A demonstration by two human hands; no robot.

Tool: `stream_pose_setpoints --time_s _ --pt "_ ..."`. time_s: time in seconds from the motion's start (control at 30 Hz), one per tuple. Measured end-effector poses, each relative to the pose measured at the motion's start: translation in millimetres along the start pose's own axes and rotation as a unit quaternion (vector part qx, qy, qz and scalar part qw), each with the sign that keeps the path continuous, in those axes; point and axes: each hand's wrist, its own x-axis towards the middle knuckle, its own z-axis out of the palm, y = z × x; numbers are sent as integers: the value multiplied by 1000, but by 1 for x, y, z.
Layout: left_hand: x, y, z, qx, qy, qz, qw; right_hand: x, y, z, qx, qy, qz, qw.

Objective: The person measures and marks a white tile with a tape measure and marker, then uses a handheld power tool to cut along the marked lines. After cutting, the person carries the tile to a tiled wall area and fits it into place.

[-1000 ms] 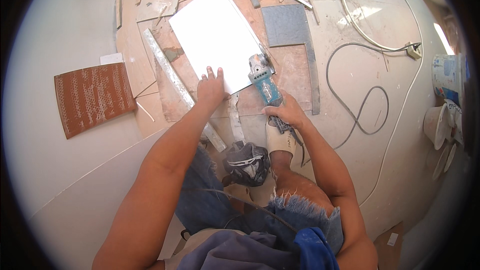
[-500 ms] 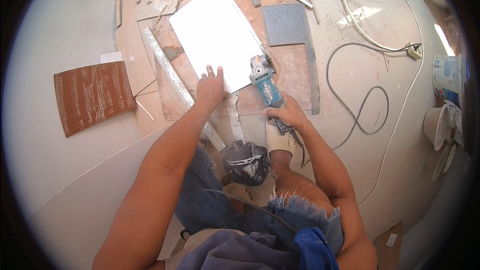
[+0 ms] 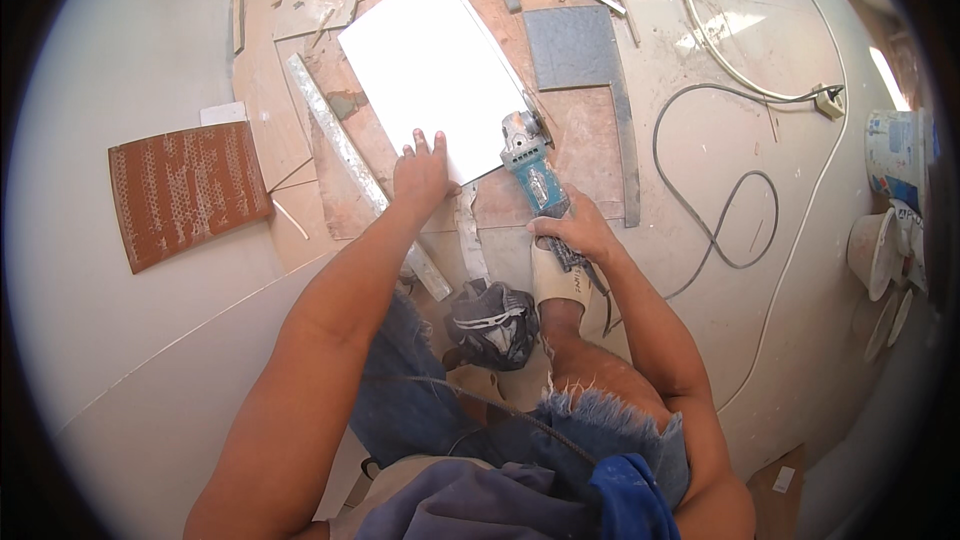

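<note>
Two hands of ours are in view; clock = whole view, 12 up top. Our L hand (image 3: 422, 175), nr centre toward 11, lies palm-down on the smooth white rectangular tile (image 3: 432, 70), which sits btwn 11 and 12, tilted, on a dusty reddish-brown flat board (image 3: 585, 135). L fingers are spread a bit, tips flat on the white face; thumb's out to the side by the tile's near corner.

Our R hand (image 3: 580, 228), just off centre toward 3, is wrapped round the black rear end of a teal-and-black angle grinder (image 3: 537, 180). R thumb lies across the handle; other R fingers are mostly hidden, so can't tell if they're pressed together. Grinder points to approx. 12, its disc (image 3: 542, 128) at the tile's R edge; can't tell if it's touching.

Around us: dark grey square tile (image 3: 570, 48) at 1; pale speckled straight bar (image 3: 340, 135) at 10, slanting nr our L forearm; brown textured tile w/ pale streaks (image 3: 190, 195) btwn 9 and 10; crumpled black-and-white cloth bundle (image 3: 492, 325) at 6. Dark looped cord (image 3: 775, 215) at 3 runs up to an off-white socket block (image 3: 828, 102) at 2.
</note>
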Motion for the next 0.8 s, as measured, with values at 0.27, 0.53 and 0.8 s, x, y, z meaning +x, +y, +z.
stream_pose_setpoints --time_s 0.27,0.53,0.8 --pt "1 1 0 -1 1 3 1000 3 19 4 45 2 -1 999" --pt "1 -1 -2 -1 -3 -1 1000 -6 -1 0 47 -15 26 998" --pt "2 -2 1 1 -3 -2 1000 -10 -11 -4 23 -23 23 999"
